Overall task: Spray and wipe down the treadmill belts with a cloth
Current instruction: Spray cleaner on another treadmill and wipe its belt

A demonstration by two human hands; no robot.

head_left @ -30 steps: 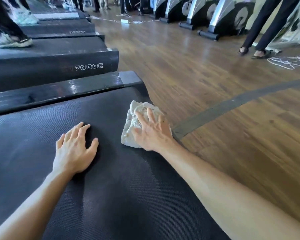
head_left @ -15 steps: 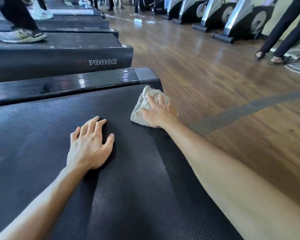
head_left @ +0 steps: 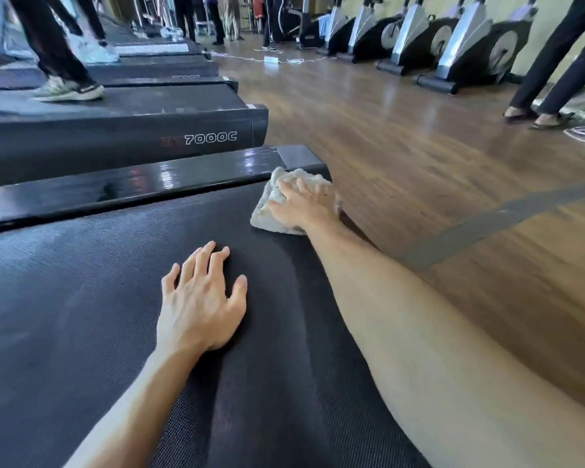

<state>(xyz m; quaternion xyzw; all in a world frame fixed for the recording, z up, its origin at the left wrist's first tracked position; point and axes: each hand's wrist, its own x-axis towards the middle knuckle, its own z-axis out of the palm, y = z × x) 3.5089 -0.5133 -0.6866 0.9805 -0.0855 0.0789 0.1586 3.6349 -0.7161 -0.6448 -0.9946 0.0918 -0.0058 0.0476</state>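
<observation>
Both of your hands are down on the treadmill belt (head_left: 98, 315), a black, finely ribbed surface with a dull sheen that fills the near part of the view. Your right hand (head_left: 303, 207) presses a cloth (head_left: 267, 216) flat against the belt at its far corner, just beside the glossy black side rail (head_left: 132, 187) and at the belt's end edge. The fingers (head_left: 289, 189) are spread over the cloth and curl lightly into it, holding it pinned rather than balled up. The cloth is off-white, terry-textured and crumpled into a thick wad, its lower corner poking out past your wrist. Your left hand (head_left: 200, 309) lies nearer you on the belt, well apart from the cloth, palm down, fingers open and slightly fanned, holding nothing. Beyond the rail stands a neighbouring treadmill (head_left: 115, 136) marked 7000C.
</observation>
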